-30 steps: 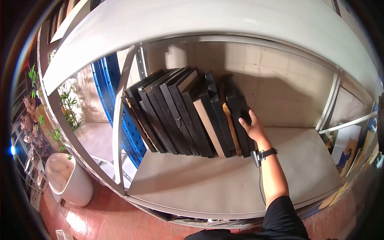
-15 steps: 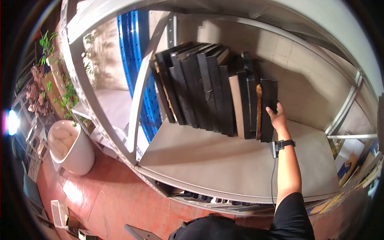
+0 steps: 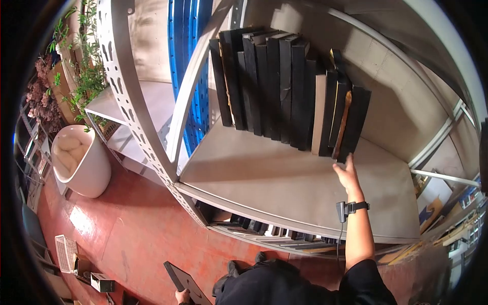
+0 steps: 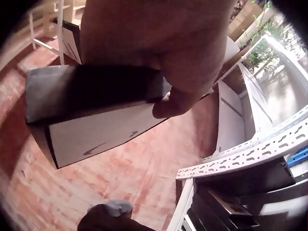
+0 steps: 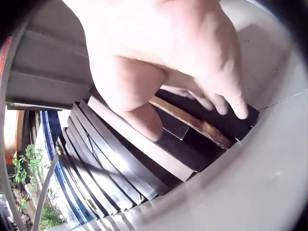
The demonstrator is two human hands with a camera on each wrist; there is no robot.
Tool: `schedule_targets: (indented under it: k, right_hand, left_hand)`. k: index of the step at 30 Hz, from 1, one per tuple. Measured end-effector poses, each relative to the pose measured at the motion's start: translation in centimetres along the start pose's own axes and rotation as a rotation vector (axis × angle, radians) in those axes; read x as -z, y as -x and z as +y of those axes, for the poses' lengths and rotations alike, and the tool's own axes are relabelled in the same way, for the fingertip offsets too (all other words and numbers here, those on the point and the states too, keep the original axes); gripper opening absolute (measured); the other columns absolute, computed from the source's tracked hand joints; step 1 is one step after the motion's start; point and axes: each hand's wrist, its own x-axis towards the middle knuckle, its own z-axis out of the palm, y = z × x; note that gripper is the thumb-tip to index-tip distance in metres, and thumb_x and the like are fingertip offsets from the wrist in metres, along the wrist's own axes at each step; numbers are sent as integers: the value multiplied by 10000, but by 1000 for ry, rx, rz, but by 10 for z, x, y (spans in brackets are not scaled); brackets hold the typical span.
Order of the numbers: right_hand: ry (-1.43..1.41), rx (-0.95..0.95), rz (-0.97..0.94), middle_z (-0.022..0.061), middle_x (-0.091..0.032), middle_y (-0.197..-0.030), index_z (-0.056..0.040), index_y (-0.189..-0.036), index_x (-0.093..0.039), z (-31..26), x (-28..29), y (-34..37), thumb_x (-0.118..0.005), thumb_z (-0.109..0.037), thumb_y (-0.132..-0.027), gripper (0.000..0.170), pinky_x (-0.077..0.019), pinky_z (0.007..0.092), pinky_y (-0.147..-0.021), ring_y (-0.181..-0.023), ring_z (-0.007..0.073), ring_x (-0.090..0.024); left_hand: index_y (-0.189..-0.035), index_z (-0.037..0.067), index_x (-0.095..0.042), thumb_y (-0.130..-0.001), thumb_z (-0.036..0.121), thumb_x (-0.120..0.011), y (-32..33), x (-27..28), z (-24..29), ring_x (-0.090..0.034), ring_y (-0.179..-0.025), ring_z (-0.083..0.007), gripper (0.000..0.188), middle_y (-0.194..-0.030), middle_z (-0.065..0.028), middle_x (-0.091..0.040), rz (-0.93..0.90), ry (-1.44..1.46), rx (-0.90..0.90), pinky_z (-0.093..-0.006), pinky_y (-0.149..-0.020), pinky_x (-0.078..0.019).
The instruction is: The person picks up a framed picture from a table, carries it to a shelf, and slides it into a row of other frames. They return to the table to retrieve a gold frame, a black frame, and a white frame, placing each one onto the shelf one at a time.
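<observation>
A row of black picture frames (image 3: 274, 91) stands on edge on the grey shelf (image 3: 264, 173). Close to the row's right end is my right hand (image 3: 348, 178), its fingers extended by the lower front of the last black frame (image 3: 356, 117). In the right wrist view the fingertips (image 5: 240, 109) overlap that frame, and the thumb (image 5: 149, 125) is spread away. A frame with a worn brown edge (image 3: 344, 122) stands just beside it. Low in the head view, my left hand (image 3: 182, 297) grips a black-edged frame with a white face (image 4: 106, 134), the thumb (image 4: 168, 107) over its edge.
A perforated white metal post (image 3: 137, 107) stands at the shelf's left, with a blue upright (image 3: 190, 76) behind it. On the red floor (image 3: 137, 229) are a white tub (image 3: 84, 173) and a white basket (image 3: 65, 254). More frames (image 3: 269, 231) fill the shelf below.
The head view has turned downward. My right hand has come down from the last frame's side to its lower front. My left hand has entered view, holding the white-faced frame.
</observation>
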Motion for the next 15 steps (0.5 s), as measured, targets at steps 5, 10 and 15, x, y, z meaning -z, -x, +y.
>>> schedule_targets:
  k: [5,10,15]
  right_hand:
    - [120,96,-480,256,-222,-1575,12,-1530,-174,-35,12,71,-687,-358,-893,897,-208,355,-1194,-1477,323,-223]
    - [474,189,-603,211,-222,-1590,-58,-1528,-263,-27,10,116,-642,-432,-900,823,-173,494,-1197,-1491,336,-169]
    - [366,367,-603,216,-253,-1576,-44,-1474,-380,3,20,112,-630,-422,-903,729,-209,575,-1161,-1472,354,-216]
  left_hand:
    - [-915,-43,-654,-644,72,-662,19,-11,9,-662,-670,-221,294,-761,-101,-679,-12,-166,-97,-347,-605,-525]
    - [-943,-27,-647,-655,102,-664,51,-16,0,-675,-743,-235,316,-829,-127,-699,-16,-265,-153,-357,-687,-540]
    - [-992,-31,-634,-652,96,-665,92,-25,-9,-677,-787,-238,364,-866,-137,-700,27,-379,-205,-367,-714,-541]
